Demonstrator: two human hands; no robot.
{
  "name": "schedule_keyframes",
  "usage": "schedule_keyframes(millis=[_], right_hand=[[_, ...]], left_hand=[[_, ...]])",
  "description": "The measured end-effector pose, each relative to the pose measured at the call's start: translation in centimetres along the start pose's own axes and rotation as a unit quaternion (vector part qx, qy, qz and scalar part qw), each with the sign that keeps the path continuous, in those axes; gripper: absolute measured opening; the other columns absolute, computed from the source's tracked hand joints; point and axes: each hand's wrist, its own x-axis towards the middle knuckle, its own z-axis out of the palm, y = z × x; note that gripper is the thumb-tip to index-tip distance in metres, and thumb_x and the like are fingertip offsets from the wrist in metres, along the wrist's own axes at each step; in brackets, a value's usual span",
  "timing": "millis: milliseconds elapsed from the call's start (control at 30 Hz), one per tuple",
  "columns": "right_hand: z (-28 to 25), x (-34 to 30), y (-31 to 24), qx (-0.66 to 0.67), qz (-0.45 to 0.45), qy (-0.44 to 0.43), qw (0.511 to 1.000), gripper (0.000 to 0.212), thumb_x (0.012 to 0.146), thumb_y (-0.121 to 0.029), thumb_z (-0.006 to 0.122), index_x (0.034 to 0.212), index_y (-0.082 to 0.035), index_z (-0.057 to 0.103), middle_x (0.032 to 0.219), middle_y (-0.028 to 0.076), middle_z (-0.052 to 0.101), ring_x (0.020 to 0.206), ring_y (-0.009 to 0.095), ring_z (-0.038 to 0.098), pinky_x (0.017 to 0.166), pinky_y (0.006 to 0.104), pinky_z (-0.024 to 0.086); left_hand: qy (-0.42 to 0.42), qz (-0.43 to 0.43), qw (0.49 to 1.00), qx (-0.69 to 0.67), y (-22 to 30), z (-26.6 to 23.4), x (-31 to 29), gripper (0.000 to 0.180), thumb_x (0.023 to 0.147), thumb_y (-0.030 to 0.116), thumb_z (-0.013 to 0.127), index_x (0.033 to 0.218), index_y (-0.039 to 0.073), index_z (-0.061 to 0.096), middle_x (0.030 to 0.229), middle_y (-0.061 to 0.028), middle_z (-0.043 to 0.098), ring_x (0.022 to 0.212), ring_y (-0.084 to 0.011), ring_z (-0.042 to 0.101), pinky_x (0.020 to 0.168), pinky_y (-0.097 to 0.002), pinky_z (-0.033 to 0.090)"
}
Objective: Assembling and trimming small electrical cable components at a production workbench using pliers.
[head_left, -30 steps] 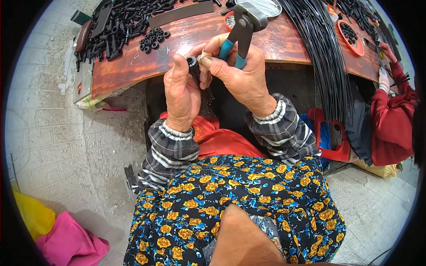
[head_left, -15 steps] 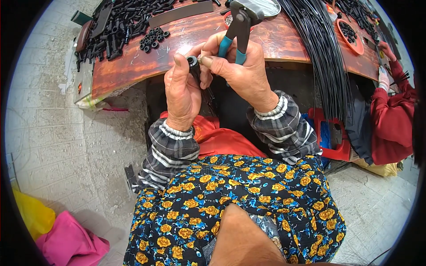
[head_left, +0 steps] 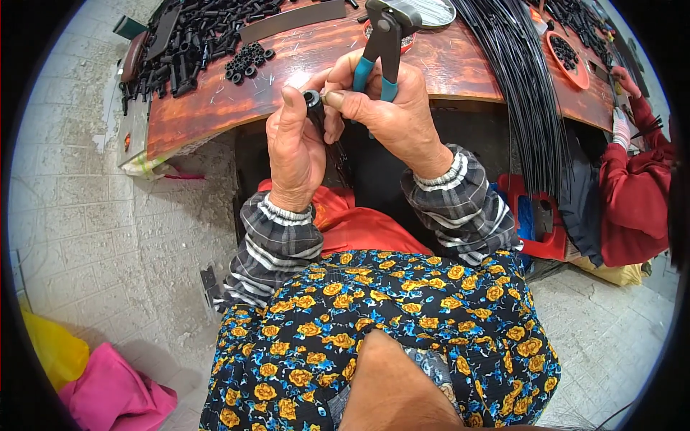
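Note:
In front of the table edge my left hand is closed round a black tubular part, its round open end facing up between thumb and fingers. Dark thin lengths trail below it. My right hand is closed on a pair of pincers with dark jaws and teal handles, the jaws pointing up. Its thumb and forefinger also pinch close to the tube's top end; whatever small thing they hold there is too hidden to name.
On the reddish wooden table lie a heap of black tubular parts, small black rings and a grey strip. Long black cables hang over its edge. Further right, an orange dish holds dark pieces, near a person in red.
The pincers have tipped slightly to the left and my right hand has shifted a little with them. My left hand stays in place on the tubular part.

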Motion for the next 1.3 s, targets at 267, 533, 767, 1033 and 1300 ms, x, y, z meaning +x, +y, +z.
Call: schedule_keyframes(millis=[267,533,767,1033,1300], right_hand=[[-0.2,0.1,0.2,0.037,0.019,0.011,0.999,0.015,0.087,-0.001,0.061,0.099,0.006,0.056,0.09,0.017,0.065,0.064,0.018,0.064,0.055,0.0303,0.056],[-0.3,0.1,0.2,0.021,0.01,0.0,1.0,0.015,0.085,-0.001,0.062,0.098,0.007,0.057,0.086,0.016,0.064,0.064,0.018,0.064,0.055,0.0308,0.057],[-0.1,0.1,-0.6,0.021,0.022,0.033,0.999,0.017,0.084,-0.005,0.067,0.097,0.003,0.059,0.08,0.007,0.063,0.064,0.012,0.06,0.057,0.0245,0.049],[-0.1,0.1,-0.3,0.038,0.026,0.053,0.998,0.014,0.084,-0.004,0.067,0.093,0.002,0.059,0.076,0.005,0.061,0.065,0.011,0.059,0.059,0.024,0.048],[0.3,-0.3,0.1,-0.002,-0.01,0.074,0.997,0.011,0.084,0.003,0.063,0.092,0.004,0.057,0.078,0.008,0.06,0.073,0.019,0.066,0.066,0.031,0.056]], left_hand=[[-0.007,0.0,1.0,0.002,-0.1,0.0,0.2,0.062,0.097,0.051,0.043,0.118,-0.006,0.057,0.069,-0.0004,0.052,0.062,-0.0089,0.045,0.055,-0.0228,0.033],[-0.019,-0.004,1.0,-0.002,-0.1,-0.4,0.2,0.063,0.097,0.051,0.045,0.118,-0.006,0.057,0.069,0.0001,0.052,0.063,-0.0087,0.045,0.056,-0.0233,0.034],[-0.026,-0.004,1.0,-0.001,-0.1,-0.3,0.3,0.064,0.096,0.052,0.044,0.12,-0.006,0.055,0.07,-0.0004,0.052,0.065,-0.0098,0.047,0.056,-0.023,0.034],[-0.016,0.004,1.0,0.002,-0.1,0.4,0.1,0.061,0.097,0.05,0.045,0.119,-0.006,0.056,0.068,-0.0007,0.051,0.065,-0.0099,0.046,0.056,-0.0226,0.033],[0.0,0.002,1.0,-0.002,-0.2,0.3,0.1,0.059,0.097,0.048,0.045,0.117,-0.006,0.059,0.067,0.0008,0.05,0.061,-0.0084,0.042,0.056,-0.0227,0.032]])
